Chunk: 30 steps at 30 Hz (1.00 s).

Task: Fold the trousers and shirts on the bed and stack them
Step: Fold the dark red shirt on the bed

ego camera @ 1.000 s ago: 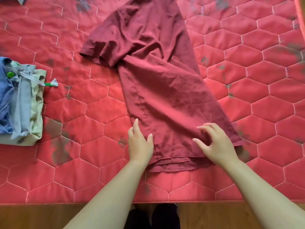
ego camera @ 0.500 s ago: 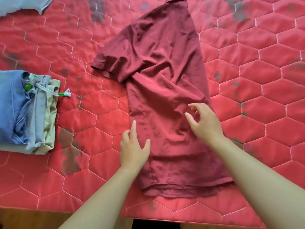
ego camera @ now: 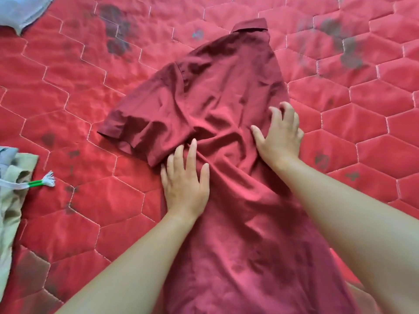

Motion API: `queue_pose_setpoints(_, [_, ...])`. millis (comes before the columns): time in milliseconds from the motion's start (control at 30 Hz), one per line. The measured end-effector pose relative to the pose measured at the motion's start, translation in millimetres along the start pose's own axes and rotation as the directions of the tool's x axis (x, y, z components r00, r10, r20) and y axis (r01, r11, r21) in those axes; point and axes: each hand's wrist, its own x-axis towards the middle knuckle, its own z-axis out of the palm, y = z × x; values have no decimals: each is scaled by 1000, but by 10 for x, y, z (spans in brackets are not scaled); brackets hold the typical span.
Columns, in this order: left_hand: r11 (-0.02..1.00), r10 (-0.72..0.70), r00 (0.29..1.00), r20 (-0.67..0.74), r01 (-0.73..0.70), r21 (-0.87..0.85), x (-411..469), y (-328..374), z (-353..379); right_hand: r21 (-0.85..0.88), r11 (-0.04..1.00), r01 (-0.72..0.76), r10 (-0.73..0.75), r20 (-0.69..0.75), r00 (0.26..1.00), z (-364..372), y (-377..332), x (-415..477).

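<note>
One wide-angle camera, worn on the head, looks forward and steeply down onto the red quilted bedspread (ego camera: 362,105) from close above. The left forearm (ego camera: 127,264) enters from 7 o'clock and the right forearm (ego camera: 353,223) from 5. The maroon shirt (ego camera: 226,87) runs from 6 towards 12 o'clock. The frame edge crops a folded khaki garment (ego camera: 11,200) at 8 and a grey-blue cloth (ego camera: 20,10) at 11.
</note>
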Motion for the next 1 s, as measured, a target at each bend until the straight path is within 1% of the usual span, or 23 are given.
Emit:
queue_pose_setpoints(100, [997, 36, 999, -30, -34, 76, 48, -63, 68, -109, 992, 60, -66, -47, 997, 71, 84, 220])
queue_pose_setpoints(133, [995, 52, 998, -39, -48, 92, 40, -74, 82, -122, 990, 68, -76, -61, 995, 41, 132, 313])
queue_pose_setpoints(200, [992, 65, 996, -53, -59, 107, 21, -86, 90, -100, 995, -4, -6, -93, 996, -80, 249, 538])
queue_pose_setpoints(267, [991, 51, 998, -35, -46, 129, 26, -73, 74, -24, 996, -82, 79, -110, 991, -208, 342, 715])
queue_pose_setpoints(300, [988, 44, 999, -29, -40, 147, 38, -68, 69, 32, 998, -47, 51, -134, 990, -232, 326, 741])
queue_pose_setpoints(333, [986, 40, 999, -24, -35, 164, 45, -66, 74, 89, 995, 55, -41, -160, 986, -245, 262, 734])
queue_pose_setpoints(367, [983, 38, 999, -17, -34, 182, 46, -68, 82, 126, 972, 197, -176, -162, 971, -234, 167, 702])
queue_pose_setpoints(400, [979, 37, 999, -13, -34, 199, 49, -71, 87, 138, 930, 339, -325, -118, 938, -193, 71, 660])
queue_pose_setpoints(433, [977, 36, 999, -9, -33, 211, 54, -73, 90, 119, 886, 448, -450, -12, 893, -124, -8, 609])
queue_pose_setpoints(467, [976, 37, 999, -1, -36, 216, 56, -81, 88, 63, 853, 519, -522, 129, 843, -45, -59, 576])
queue_pose_setpoints(500, [975, 44, 999, 11, -46, 216, 52, -87, 87, -13, 834, 552, -532, 245, 810, 32, -69, 592])
queue_pose_setpoints(533, [975, 55, 998, 22, -59, 215, 49, -92, 88, -72, 836, 545, -502, 303, 810, 92, -63, 666])
queue_pose_setpoints(567, [974, 65, 997, 32, -70, 218, 50, -97, 85, -97, 858, 504, -457, 302, 837, 126, -71, 761])
queue_pose_setpoints(633, [973, 64, 997, 40, -72, 221, 65, -89, 62, -51, 910, 411, -384, 267, 884, 124, -144, 938])
queue_pose_setpoints(667, [974, 60, 997, 39, -67, 214, 64, -72, 42, -7, 912, 411, -395, 258, 882, 101, -191, 986])
queue_pose_setpoints(733, [983, 76, 997, 17, -78, 169, 31, -28, -8, 60, 875, 480, -479, 233, 846, 46, -253, 952])
queue_pose_setpoints(800, [989, 127, 991, -48, -122, 84, -5, 17, -89, 72, 856, 512, -515, 191, 835, 1, -235, 813])
queue_pose_setpoints(867, [984, 177, 969, -173, -173, 36, 92, 53, -206, 47, 876, 479, -481, 153, 864, -17, -167, 681])
queue_pose_setpoints(900, [982, 186, 952, -245, -182, 41, 225, 71, -265, 31, 893, 450, -449, 160, 879, -4, -155, 640])
queue_pose_setpoints(967, [987, 160, 931, -329, -151, 52, 644, 120, -372, -13, 914, 406, -391, 247, 887, 70, -183, 580])
queue_pose_setpoints(1000, [991, 136, 939, -315, -125, 54, 888, 143, -401, -41, 911, 410, -382, 290, 878, 117, -213, 560])
